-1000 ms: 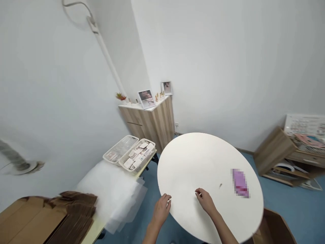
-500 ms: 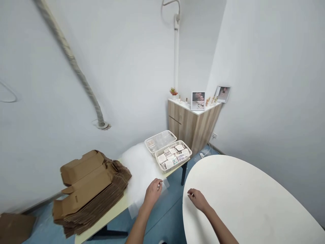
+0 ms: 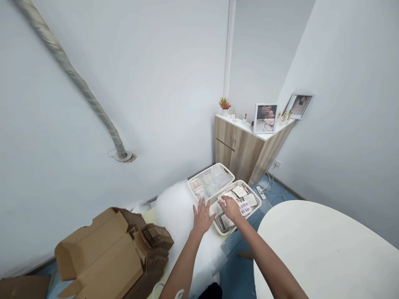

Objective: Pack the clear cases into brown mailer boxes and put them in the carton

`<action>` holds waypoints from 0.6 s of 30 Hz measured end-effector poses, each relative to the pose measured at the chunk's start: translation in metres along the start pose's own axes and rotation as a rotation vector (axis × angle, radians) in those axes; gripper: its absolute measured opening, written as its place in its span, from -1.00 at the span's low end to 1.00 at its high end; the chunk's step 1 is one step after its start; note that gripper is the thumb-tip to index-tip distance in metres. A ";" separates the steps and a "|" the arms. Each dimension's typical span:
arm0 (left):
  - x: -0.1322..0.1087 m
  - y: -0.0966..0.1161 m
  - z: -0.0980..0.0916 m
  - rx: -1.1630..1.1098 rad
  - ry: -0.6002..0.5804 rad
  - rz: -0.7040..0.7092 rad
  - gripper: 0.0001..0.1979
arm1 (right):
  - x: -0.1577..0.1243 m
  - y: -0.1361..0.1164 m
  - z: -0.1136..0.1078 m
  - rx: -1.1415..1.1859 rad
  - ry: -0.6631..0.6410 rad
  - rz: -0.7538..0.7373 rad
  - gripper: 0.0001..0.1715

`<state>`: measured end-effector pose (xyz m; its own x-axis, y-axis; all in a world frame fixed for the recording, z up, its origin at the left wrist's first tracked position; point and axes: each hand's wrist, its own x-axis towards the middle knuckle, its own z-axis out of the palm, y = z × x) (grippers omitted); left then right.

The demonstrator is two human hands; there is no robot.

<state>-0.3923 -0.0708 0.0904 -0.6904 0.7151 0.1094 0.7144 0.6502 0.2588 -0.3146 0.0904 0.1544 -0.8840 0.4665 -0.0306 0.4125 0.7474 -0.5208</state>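
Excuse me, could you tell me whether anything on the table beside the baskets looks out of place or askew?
The top cardboard box blank looks odd: it lies partly opened and skewed across the flattened stack rather than squared with it. The white plastic sheeting also bulges loosely.

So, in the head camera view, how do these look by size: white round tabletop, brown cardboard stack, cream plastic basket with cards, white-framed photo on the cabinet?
Largest first:
1. White round tabletop
2. Brown cardboard stack
Both near the camera, so this order is unsure.
3. Cream plastic basket with cards
4. White-framed photo
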 end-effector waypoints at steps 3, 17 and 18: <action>0.003 -0.009 0.015 0.044 0.037 0.037 -0.39 | 0.051 -0.024 0.017 -0.134 -0.032 0.003 -0.58; -0.002 -0.014 0.016 -0.029 0.026 0.039 -0.42 | 0.128 -0.046 0.080 -0.441 -0.205 0.144 -0.62; -0.002 -0.013 0.015 -0.056 0.018 0.034 -0.42 | 0.130 -0.047 0.076 -0.408 -0.214 0.148 -0.63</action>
<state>-0.3988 -0.0771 0.0720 -0.6685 0.7311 0.1364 0.7301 0.6102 0.3074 -0.4652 0.0799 0.1103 -0.8171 0.5061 -0.2761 0.5521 0.8248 -0.1219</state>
